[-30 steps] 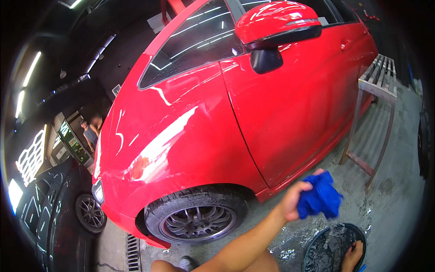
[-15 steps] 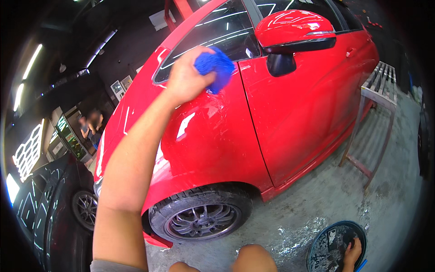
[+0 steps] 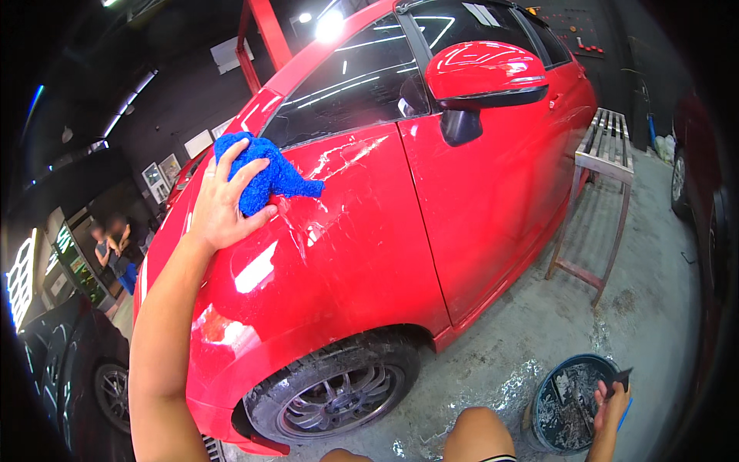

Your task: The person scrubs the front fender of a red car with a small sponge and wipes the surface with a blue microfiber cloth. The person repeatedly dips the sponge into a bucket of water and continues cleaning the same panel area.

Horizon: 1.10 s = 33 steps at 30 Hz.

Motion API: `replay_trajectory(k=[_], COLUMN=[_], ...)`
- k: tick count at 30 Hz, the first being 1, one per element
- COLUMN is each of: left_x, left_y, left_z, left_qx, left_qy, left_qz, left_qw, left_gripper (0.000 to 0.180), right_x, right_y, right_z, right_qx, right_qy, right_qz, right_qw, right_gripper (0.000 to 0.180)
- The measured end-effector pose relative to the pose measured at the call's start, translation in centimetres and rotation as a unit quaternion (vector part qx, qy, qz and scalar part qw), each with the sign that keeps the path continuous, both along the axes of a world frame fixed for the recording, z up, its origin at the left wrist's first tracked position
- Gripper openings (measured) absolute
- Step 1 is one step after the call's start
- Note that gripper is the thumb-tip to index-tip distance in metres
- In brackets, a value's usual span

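The blue wash mitt [image 3: 262, 179] lies pressed flat on the red car's fender [image 3: 339, 254] under the left hand [image 3: 223, 204], fingers spread over it, while the right hand [image 3: 612, 400] grips the bucket [image 3: 566, 416] rim, near right.

Both forearms are bare and sleeveless; the left hand [image 3: 221, 202] wears a finger ring.

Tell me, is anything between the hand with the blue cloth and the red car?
Nothing visible. The left hand presses the blue cloth straight onto the wet red fender, just below the windshield. The right hand is down by the bucket, out of the way.
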<state>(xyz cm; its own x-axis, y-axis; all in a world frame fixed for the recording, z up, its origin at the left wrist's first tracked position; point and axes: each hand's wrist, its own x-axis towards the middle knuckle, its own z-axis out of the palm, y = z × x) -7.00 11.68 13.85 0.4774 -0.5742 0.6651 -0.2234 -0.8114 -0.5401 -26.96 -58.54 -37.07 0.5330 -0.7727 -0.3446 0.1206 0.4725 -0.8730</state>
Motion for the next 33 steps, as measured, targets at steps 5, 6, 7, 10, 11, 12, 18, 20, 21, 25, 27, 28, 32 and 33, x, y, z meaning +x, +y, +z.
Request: replay_trajectory(k=[5,6,7,10,11,12,18,20,21,25,27,28,32,33], left_x=[1.0,0.9,1.1,1.3,1.5,1.7,1.5,1.6,1.7,2.3,2.2,2.1,2.3,2.4], left_y=[0.8,0.4,0.5,1.1,1.1,1.2,0.9,0.7,0.4,0.7,1.0,1.3,0.8,0.8], left_z=[-1.2,-1.2,-1.3,-1.3,-1.6,-1.6,-1.2,-1.3,-1.4,-1.7,-1.4,-1.5,-1.4,-1.4], left_qx=[-0.049,-0.045,-0.043,-0.041,-0.044,-0.044,-0.035,-0.04,-0.044,-0.024,-0.021,-0.02,0.0,-0.007], left_qy=[0.012,0.002,0.0,0.001,0.003,0.004,-0.023,-0.023,-0.021,-0.022,-0.019,-0.019,-0.029,-0.032], left_qz=[-0.015,-0.006,-0.024,-0.043,-0.043,-0.04,-0.032,-0.033,-0.035,-0.056,-0.053,-0.05,-0.045,-0.047], left_qw=[0.999,0.999,0.999,0.998,0.998,0.998,0.999,0.998,0.998,0.998,0.998,0.998,0.999,0.998], left_gripper=[0.083,0.081,0.08,0.077,0.077,0.077,0.079,0.079,0.079,0.079,0.079,0.079,0.077,0.078], right_x=[9.0,12.5,15.4,23.4,26.0,27.7,31.6,30.7,31.3,34.3,34.4,34.2,32.2,32.1], right_y=[8.1,11.9,15.9,27.3,30.5,33.2,38.6,38.8,38.7,39.4,39.7,39.8,38.0,37.6], right_z=[4.6,7.1,10.2,19.1,21.1,23.5,19.7,15.6,15.1,23.3,24.9,24.4,17.2,16.8], right_qx=[0.026,0.01,-0.041,-0.301,-0.425,-0.538,-0.731,-0.732,-0.735,-0.72,-0.706,-0.706,-0.716,-0.726], right_qy=[-0.138,-0.177,-0.194,-0.337,-0.353,-0.345,-0.285,-0.256,-0.263,-0.293,-0.306,-0.305,-0.308,-0.307], right_qz=[0.124,0.184,0.237,0.35,0.311,0.251,0.154,0.187,0.175,0.132,0.13,0.137,0.147,0.144], right_qw=[0.982,0.967,0.951,0.82,0.773,0.727,0.6,0.604,0.6,0.615,0.625,0.624,0.609,0.598], right_gripper=[0.072,0.077,0.073,0.055,0.061,0.065,0.075,0.081,0.082,0.081,0.08,0.08,0.08,0.08])
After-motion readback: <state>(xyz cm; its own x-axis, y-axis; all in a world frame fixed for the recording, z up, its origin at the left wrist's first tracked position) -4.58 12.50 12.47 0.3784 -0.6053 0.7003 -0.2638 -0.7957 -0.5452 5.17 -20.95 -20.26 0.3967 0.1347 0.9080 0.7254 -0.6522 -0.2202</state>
